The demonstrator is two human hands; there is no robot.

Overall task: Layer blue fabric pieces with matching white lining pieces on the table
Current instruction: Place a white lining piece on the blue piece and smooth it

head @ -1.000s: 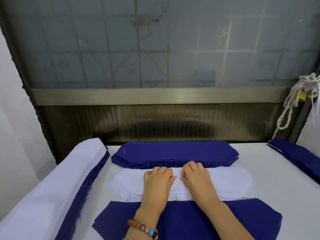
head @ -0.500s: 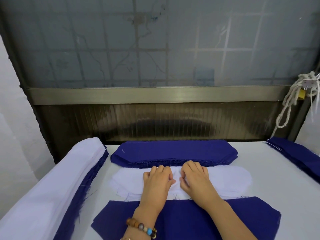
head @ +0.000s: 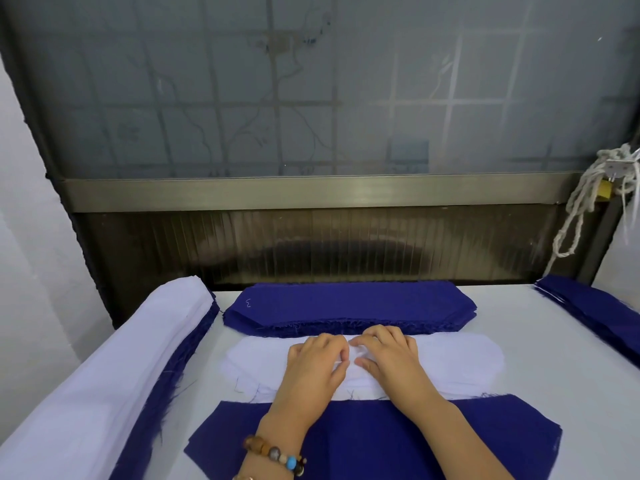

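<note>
A stack of white lining pieces (head: pixel 457 362) lies across the middle of the table (head: pixel 561 403). Behind it sits a stack of blue fabric pieces (head: pixel 346 303). In front, closest to me, a single blue piece (head: pixel 363 441) lies flat under my forearms. My left hand (head: pixel 311 365) and my right hand (head: pixel 394 358) rest side by side on the middle of the white stack. Their fingers are curled and the thumbs pinch the top white piece, which is bunched into a small ridge between them.
A long pile of white over blue fabric (head: pixel 121 375) runs along the left table edge. Another blue pile (head: pixel 595 306) lies at the right edge. A dark panel and a frosted window close off the back. A white rope (head: pixel 581 209) hangs at the right.
Both hands stayed on the white stack. Their fingers have curled in more and the thumbs have drawn together, bunching the top white piece.
</note>
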